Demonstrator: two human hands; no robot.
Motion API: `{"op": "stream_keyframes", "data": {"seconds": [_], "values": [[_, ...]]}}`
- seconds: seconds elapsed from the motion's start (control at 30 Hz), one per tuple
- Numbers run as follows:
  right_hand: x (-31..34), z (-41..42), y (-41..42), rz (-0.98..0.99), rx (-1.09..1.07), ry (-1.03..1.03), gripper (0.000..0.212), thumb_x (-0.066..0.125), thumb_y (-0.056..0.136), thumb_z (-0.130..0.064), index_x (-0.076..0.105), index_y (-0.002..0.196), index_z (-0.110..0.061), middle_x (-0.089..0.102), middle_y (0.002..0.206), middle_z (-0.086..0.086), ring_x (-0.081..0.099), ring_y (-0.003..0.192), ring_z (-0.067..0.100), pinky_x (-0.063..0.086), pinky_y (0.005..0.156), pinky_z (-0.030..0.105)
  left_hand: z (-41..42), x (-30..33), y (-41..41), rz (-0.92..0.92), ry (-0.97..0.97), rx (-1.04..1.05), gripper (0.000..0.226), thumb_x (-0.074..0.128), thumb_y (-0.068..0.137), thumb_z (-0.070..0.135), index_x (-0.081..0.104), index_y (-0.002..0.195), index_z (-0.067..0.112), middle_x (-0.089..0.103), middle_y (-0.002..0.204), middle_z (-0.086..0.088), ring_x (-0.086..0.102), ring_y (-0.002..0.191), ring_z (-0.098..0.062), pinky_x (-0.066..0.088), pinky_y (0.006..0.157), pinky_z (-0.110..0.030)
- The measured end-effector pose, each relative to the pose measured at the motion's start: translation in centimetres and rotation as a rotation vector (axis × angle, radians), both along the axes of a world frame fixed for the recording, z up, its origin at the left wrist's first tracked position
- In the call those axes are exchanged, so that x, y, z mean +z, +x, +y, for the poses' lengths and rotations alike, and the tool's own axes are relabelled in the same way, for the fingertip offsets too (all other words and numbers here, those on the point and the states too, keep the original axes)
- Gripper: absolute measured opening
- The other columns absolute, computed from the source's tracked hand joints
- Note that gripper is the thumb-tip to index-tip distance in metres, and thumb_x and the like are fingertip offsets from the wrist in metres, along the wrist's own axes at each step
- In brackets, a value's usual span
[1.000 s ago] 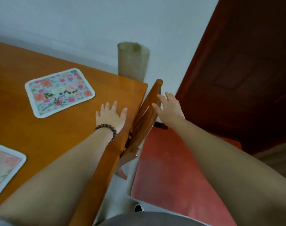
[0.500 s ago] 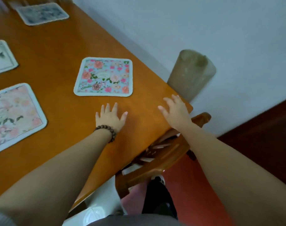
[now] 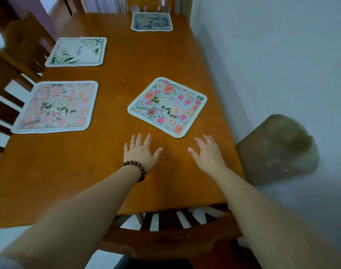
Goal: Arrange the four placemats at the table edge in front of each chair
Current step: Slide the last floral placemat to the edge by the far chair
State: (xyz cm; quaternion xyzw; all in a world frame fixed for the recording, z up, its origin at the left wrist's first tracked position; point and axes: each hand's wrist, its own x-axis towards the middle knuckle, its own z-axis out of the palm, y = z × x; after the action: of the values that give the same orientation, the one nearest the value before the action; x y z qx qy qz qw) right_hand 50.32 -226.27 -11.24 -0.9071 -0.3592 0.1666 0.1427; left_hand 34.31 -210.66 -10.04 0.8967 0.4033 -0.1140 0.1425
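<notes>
A blue floral placemat [image 3: 167, 106] lies skewed on the wooden table [image 3: 72, 171], just beyond my hands. A pink floral placemat [image 3: 56, 107] sits at the left edge in front of a chair. Farther along that edge lies a white and green placemat [image 3: 77, 52]. A dark blue placemat [image 3: 151, 21] lies at the far end. My left hand [image 3: 141, 152], with a bead bracelet on its wrist, is flat and open over the table. My right hand [image 3: 209, 153] hovers open beside it, fingers spread. Neither hand touches a placemat.
A wooden chair back [image 3: 171, 232] is tucked under the near edge below my arms. Two chairs [image 3: 8, 88] stand along the left side and one chair [image 3: 148, 4] at the far end. A tan cylindrical bin [image 3: 278, 148] stands by the white wall on the right.
The view has swung left and along the table, bringing all the placemats into sight. My right hand has left the chair back and table corner and now hovers over the tabletop beside my left.
</notes>
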Motion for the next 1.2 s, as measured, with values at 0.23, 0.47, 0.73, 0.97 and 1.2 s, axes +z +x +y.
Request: {"op": "stream_keyframes", "data": {"seconds": [0.23, 0.47, 0.73, 0.97, 1.2], "values": [[-1.5, 4.2, 0.8, 0.041, 0.106, -0.040, 0.060, 0.040, 0.093, -0.054, 0.029, 0.145, -0.024, 0.017, 0.157, 0.012, 0.005, 0.145, 0.028, 0.015, 0.116, 0.048, 2.1, -0.7, 0.9, 0.008, 0.028, 0.046, 0.080, 0.022, 0.087, 0.072, 0.002, 0.151, 0.028, 0.000, 0.159, -0.007, -0.002, 0.146, -0.026, 0.006, 0.117, -0.050], [-3.2, 8.4, 3.4, 0.066, 0.126, -0.046, 0.063, 0.047, 0.088, -0.058, 0.031, 0.142, -0.031, 0.017, 0.156, 0.011, 0.004, 0.144, 0.030, 0.015, 0.116, 0.048, 5.1, -3.1, 3.3, 0.009, 0.050, 0.047, 0.087, 0.027, 0.082, 0.076, 0.001, 0.150, 0.030, -0.001, 0.159, -0.006, -0.005, 0.145, -0.026, 0.003, 0.116, -0.050], [-6.9, 12.9, 5.1, 0.015, 0.142, -0.125, 0.089, 0.051, 0.081, -0.067, 0.013, 0.149, -0.024, -0.002, 0.158, 0.013, -0.009, 0.144, 0.031, 0.008, 0.117, 0.044, 8.2, -7.4, 7.0, 0.019, 0.033, -0.049, 0.093, 0.027, 0.079, 0.080, -0.004, 0.150, 0.030, -0.008, 0.159, -0.005, -0.010, 0.145, -0.024, -0.003, 0.115, -0.047], [-8.8, 14.0, 5.2, -0.153, 0.197, -0.145, 0.068, 0.033, 0.092, -0.060, 0.013, 0.149, -0.027, 0.005, 0.158, 0.016, -0.005, 0.145, 0.033, 0.005, 0.117, 0.046, 11.5, -10.2, 8.9, -0.033, 0.093, -0.143, 0.093, 0.033, 0.078, 0.079, 0.000, 0.150, 0.031, -0.007, 0.159, -0.001, -0.012, 0.144, -0.023, -0.004, 0.116, -0.047], [-9.5, 13.9, 4.1, -0.297, 0.255, 0.030, 0.036, 0.047, 0.097, -0.031, 0.055, 0.129, -0.017, 0.048, 0.140, 0.019, 0.036, 0.134, 0.040, 0.028, 0.110, 0.053, 14.4, -11.0, 10.7, -0.104, 0.094, -0.216, 0.072, 0.030, 0.089, 0.067, 0.008, 0.150, 0.035, 0.001, 0.160, 0.001, -0.008, 0.145, -0.022, -0.005, 0.117, -0.045]]}}
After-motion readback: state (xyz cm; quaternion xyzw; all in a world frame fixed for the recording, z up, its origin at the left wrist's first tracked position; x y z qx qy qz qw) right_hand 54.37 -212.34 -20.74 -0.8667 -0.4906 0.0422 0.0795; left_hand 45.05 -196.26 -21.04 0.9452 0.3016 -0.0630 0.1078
